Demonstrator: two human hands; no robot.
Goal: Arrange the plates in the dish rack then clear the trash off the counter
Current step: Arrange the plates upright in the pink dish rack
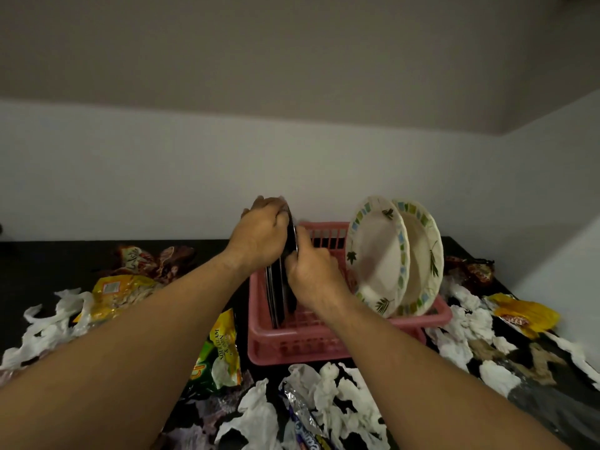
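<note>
**Both hands on the dark plates at the rack's left end**

Your left hand (259, 235) is curled over the top rim of the dark plates (276, 293), fingers wrapped down their far side. Your right hand (313, 271) sits lower and just to the right, its fingers folded against the near edge of the same stack, so both hands have a closed hold on it. The dark plates stand on edge, nearly upright, in the left end of the pink dish rack (292, 345). You cannot tell how many there are; only a few thin rims show below your left wrist.

At the right end of the rack two patterned paper plates lean together: the nearer paper plate (376, 254) faces you, and the rear paper plate (422, 254) is tucked behind it, touching. Both tilt to the right, their lower rims inside the rack. The rack's middle lies open between them and your right hand.

The rack sits on the black counter (39, 264), against the white wall (162, 177). Trash rings it:
- crumpled white tissues (350, 397) in front of the rack, with more on both sides
- a green chip bag (220, 358) just beside the rack's left wall
- a yellow snack packet (120, 292) under your left forearm
- a second yellow packet (522, 313) at far right
- a silver wrapper (302, 414) among the front tissues
</note>
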